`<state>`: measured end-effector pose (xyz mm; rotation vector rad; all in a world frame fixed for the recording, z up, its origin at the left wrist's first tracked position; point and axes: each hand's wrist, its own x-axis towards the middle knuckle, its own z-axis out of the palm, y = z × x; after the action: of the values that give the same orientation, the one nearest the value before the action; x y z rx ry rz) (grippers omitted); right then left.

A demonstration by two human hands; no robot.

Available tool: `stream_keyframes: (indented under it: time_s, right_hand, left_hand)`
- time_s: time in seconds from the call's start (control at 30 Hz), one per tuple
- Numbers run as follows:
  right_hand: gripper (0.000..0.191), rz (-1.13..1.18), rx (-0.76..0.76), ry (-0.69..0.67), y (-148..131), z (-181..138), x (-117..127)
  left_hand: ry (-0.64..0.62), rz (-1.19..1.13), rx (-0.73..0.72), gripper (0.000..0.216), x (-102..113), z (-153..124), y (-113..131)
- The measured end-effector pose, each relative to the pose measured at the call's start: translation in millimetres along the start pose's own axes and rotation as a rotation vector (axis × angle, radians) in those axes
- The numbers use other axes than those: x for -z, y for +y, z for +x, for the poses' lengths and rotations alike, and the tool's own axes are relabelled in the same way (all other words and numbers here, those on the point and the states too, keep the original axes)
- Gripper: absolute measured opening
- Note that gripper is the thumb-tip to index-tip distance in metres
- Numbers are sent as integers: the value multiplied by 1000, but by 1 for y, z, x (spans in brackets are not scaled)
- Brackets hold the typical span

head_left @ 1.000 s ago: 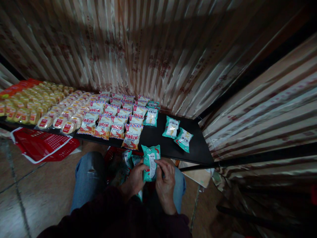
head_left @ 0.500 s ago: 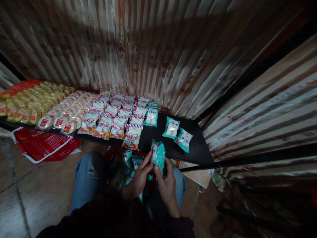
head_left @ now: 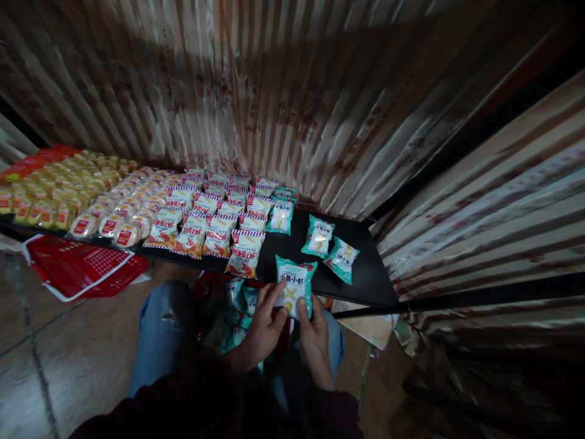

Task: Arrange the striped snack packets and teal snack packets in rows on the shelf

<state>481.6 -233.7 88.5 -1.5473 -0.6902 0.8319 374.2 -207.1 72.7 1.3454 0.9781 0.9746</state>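
Both of my hands hold one teal snack packet (head_left: 293,286), face up, at the front edge of the black shelf (head_left: 372,277). My left hand (head_left: 261,329) grips its lower left corner with closed fingers. My right hand (head_left: 314,332) pinches its lower right side. Two more teal packets (head_left: 319,236) (head_left: 342,258) lie on the shelf just behind, and another teal packet (head_left: 280,216) stands further left. More teal packets (head_left: 237,302) sit in a red basket between my knees.
Rows of white-and-red snack packets (head_left: 214,216) fill the shelf's middle, with round pastry packs (head_left: 109,210) further left. A red basket (head_left: 77,265) lies on the floor at left. Striped plastic curtains (head_left: 297,91) close the back and right side.
The teal packet, first held back side up over my lap, was turned over and moved forward; it now shows its front at the shelf's edge.
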Motion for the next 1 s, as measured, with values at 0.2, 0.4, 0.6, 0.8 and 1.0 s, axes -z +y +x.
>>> stream_keyframes:
  time_s: [0.2, 0.4, 0.6, 0.8, 1.0]
  right_hand:
    - [56, 114, -111, 18, 9, 10, -4]
    - [49, 111, -84, 40, 17, 22, -9]
    - [39, 240, -97, 80, 21, 32, -20]
    - [40, 264, -122, 101, 30, 53, -28]
    - [46, 194, -59, 99, 40, 80, -34]
  left_hand:
    - [52, 53, -13, 57, -2, 8, -3]
    - [117, 15, 12, 41, -3, 16, -10]
    - [181, 117, -46, 36, -3, 22, -17]
    - [237, 238, -37, 32, -5, 40, -17]
    - [259, 372, -42, 30, -8, 63, -22]
